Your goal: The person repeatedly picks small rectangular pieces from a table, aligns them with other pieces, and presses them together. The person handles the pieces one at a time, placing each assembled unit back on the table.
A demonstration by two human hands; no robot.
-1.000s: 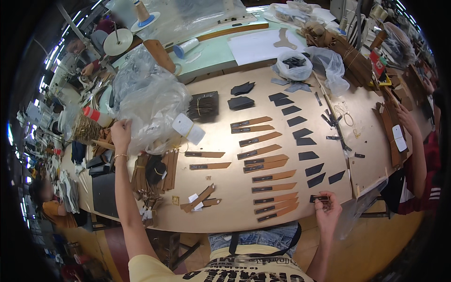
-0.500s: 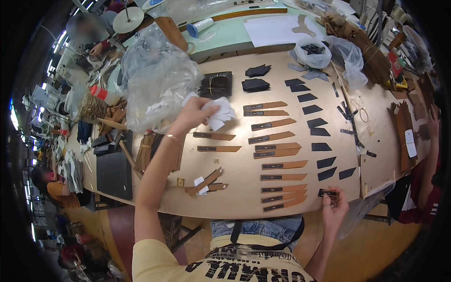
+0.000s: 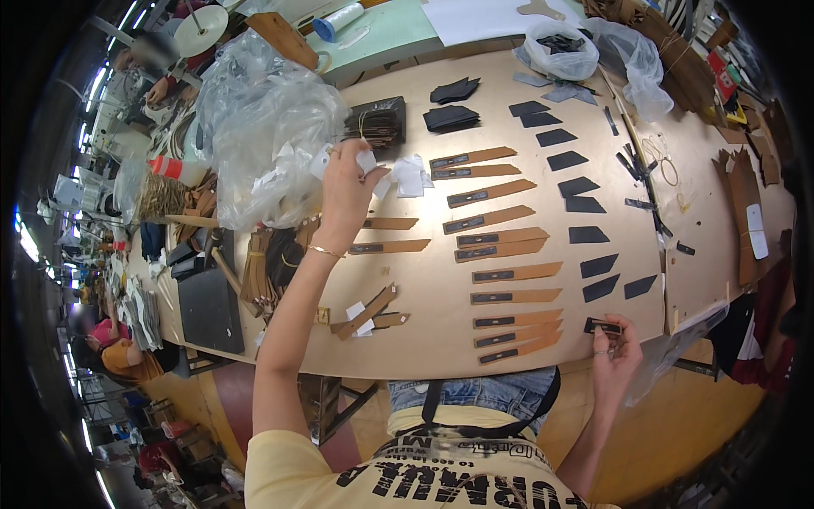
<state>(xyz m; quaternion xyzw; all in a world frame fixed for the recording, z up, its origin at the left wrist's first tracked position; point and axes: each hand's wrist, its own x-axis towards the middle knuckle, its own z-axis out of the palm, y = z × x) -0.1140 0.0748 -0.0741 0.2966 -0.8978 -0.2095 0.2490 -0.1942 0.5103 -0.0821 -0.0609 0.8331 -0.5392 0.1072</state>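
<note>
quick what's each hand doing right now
Left hand: closed on white paper slips, raised above the table.
Right hand: pinching a small dark flat piece at the table edge.

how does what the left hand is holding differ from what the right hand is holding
The left hand grips crumpled white paper, raised over the middle of the table; the right hand pinches a small black piece, flat and rectangular, at the near edge. The paper is pale, bigger and creased; the black piece is dark, smaller and straight-edged. Both are thin.
</note>
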